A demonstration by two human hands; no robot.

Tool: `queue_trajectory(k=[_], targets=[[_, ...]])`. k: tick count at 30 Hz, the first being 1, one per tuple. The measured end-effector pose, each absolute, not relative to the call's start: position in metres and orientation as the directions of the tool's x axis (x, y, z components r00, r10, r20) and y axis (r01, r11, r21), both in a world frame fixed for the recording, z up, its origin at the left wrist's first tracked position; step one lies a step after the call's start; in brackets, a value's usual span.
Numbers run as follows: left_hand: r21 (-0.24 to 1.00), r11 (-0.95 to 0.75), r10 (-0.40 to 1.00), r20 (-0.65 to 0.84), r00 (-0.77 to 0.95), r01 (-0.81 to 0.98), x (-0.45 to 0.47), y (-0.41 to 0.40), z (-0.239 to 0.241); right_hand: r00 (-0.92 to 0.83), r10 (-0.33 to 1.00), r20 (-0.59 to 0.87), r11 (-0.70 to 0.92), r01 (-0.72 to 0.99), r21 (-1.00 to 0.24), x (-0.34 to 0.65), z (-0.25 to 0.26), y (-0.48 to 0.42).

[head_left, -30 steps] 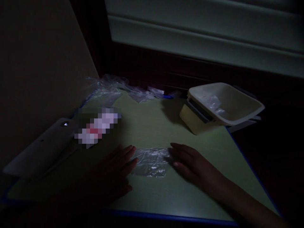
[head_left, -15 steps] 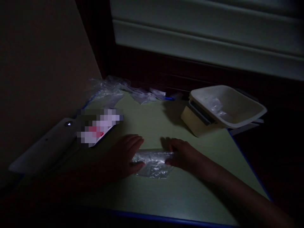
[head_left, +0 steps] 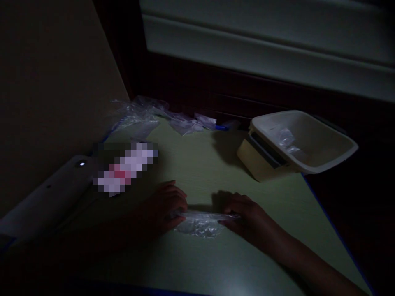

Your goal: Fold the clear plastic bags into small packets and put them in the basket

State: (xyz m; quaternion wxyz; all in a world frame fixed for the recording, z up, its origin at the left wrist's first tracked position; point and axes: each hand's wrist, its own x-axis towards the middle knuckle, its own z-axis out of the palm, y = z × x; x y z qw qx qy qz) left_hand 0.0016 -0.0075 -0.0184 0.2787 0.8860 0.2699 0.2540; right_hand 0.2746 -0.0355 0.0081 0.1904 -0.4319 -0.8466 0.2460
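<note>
A clear plastic bag [head_left: 202,226] is stretched between my two hands near the front of the table, its upper edge folded into a narrow band. My left hand [head_left: 173,205] pinches the bag's left end between thumb and fingers. At the right end, my right hand [head_left: 242,211] grips it the same way, thumb underneath. The lower part of the bag hangs toward me, crinkled and shiny. Dim light hides much of the left hand.
A cream plastic tub [head_left: 262,160] with clear plastic inside stands at the table's right edge. Crumpled clear bags [head_left: 145,113] lie along the back. On the left are a blurred-out white and red item [head_left: 123,168] and a long pale object [head_left: 52,193] with a small light.
Both hands have closed on the bag's ends and drawn its upper part slightly toward me. Its folded band now looks narrower. The view has shifted a little.
</note>
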Motion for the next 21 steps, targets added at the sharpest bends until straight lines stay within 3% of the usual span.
queue_trajectory(k=[5, 8, 16, 21], targets=[[0.66, -0.689, 0.599, 0.288, 0.747, 0.299, -0.001, -0.009, -0.021, -0.543, 0.821, 0.176, 0.53, 0.61, -0.589, 0.275, 0.014, -0.039], [0.614, -0.734, 0.564, 0.314, 0.764, 0.29, -0.001, -0.01, -0.02, -0.546, 0.818, 0.181, 0.538, 0.613, -0.579, 0.277, 0.014, -0.04], [0.336, -0.886, 0.439, 0.376, 0.816, 0.321, -0.004, -0.011, -0.012, -0.567, 0.779, 0.268, 0.621, 0.64, -0.452, 0.282, 0.008, -0.038], [0.1, -0.917, 0.391, 0.415, 0.821, 0.386, 0.003, -0.017, 0.003, -0.525, 0.764, 0.375, 0.628, 0.74, -0.243, 0.271, 0.02, -0.052]])
